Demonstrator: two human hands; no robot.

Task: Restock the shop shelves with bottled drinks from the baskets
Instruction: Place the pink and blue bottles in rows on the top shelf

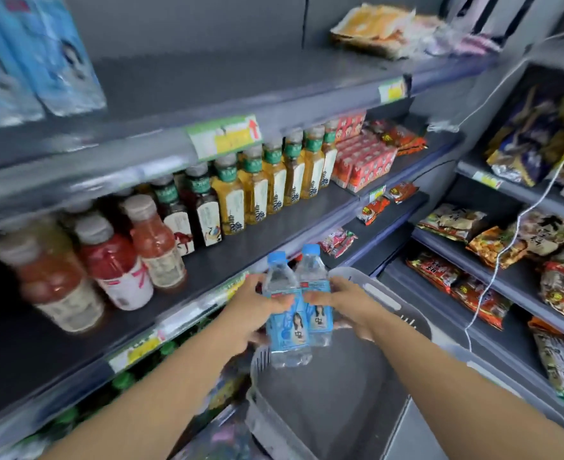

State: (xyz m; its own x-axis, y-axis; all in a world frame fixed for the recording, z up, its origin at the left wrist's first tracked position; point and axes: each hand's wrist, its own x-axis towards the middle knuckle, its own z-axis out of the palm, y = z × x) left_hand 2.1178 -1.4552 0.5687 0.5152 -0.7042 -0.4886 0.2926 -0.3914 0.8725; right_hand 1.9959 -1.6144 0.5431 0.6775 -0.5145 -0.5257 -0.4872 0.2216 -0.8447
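Note:
Two small water bottles with blue caps and blue labels are held upright side by side above a grey plastic basket (383, 293). My left hand (257, 303) grips the left water bottle (282, 293) around its middle. My right hand (347, 303) grips the right water bottle (312, 273), which stands slightly behind the left one. The middle shelf (227, 250) in front holds red juice bottles (114, 260) at the left and a row of tea bottles (257, 187) further back. The top shelf (181, 91) carries large blue-labelled water bottles (35, 54) at its left end.
Red drink cartons (363, 161) stand beyond the tea bottles. Snack packets fill the shelves on the right (493, 280). A white cable (519, 220) hangs down in front of them. Green-capped bottles (124, 380) sit on the lower shelf. Bagged goods (373, 28) lie on the top shelf's right end.

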